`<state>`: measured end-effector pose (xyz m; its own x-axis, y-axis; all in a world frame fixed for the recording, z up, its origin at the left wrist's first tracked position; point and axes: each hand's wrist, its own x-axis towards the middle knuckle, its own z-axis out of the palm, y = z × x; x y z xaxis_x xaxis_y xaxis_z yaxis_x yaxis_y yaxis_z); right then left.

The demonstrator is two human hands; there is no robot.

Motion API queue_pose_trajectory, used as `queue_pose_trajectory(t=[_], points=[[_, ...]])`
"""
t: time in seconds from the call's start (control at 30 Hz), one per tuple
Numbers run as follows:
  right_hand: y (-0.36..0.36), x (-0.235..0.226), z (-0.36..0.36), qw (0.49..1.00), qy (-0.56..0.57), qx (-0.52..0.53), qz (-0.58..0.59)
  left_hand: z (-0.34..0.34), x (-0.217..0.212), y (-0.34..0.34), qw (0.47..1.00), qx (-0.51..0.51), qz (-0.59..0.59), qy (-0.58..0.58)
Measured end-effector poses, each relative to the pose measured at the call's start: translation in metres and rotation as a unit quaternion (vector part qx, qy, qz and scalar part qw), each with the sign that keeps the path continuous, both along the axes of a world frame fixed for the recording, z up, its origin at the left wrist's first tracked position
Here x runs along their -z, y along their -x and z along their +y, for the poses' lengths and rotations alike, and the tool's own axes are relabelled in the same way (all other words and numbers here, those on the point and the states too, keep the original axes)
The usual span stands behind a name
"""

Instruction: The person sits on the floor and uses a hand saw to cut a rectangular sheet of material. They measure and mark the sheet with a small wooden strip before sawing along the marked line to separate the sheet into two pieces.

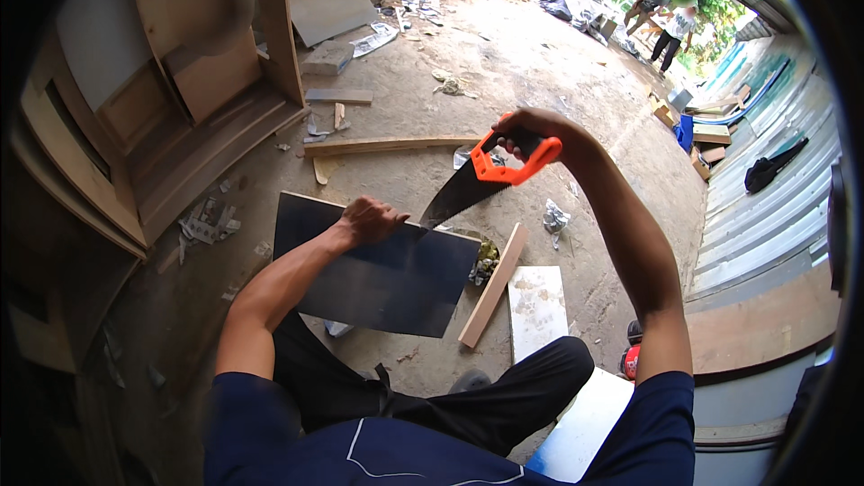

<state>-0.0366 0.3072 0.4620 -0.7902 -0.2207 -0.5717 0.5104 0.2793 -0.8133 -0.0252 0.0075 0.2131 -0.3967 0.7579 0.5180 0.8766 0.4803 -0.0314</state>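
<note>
My right hand (pixel 531 135) is wrapped round the orange and black handle of a handsaw (pixel 463 193). The saw's dark blade slants down to the left, and its tip meets the far edge of a dark board (pixel 378 274). My left hand (pixel 371 220) grips that same far edge, just left of the blade, its fingers curled over it. The board is flat and rectangular, dark on its upper face, and lies tilted in front of my legs. Whether the teeth have cut into it cannot be made out.
A wooden strip (pixel 493 284) and a white board (pixel 537 310) lie right of the dark board. Beyond is a long wooden plank (pixel 391 144). A wooden cabinet (pixel 207 81) stands at the left, corrugated metal sheeting (pixel 765 207) at the right. Two people (pixel 666 27) are far off.
</note>
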Motion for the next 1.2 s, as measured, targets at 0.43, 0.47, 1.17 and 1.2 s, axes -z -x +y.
queue_pose_trajectory(t=[0.43,0.47,1.17,1.2], points=[[0.035,0.003,-0.024,0.993,-0.049,-0.106,0.005,-0.013,0.001,-0.025,0.992,-0.08,-0.055,0.082],[0.029,0.005,-0.029,0.992,-0.089,-0.09,0.018,-0.013,0.003,-0.025,0.989,-0.102,-0.074,0.074],[-0.256,0.285,-0.091,0.842,-0.221,0.11,0.48,-0.048,0.119,0.021,0.801,-0.395,-0.444,-0.072],[-0.26,0.303,-0.082,0.86,-0.206,0.128,0.45,-0.049,0.124,0.017,0.791,-0.393,-0.464,-0.067]])
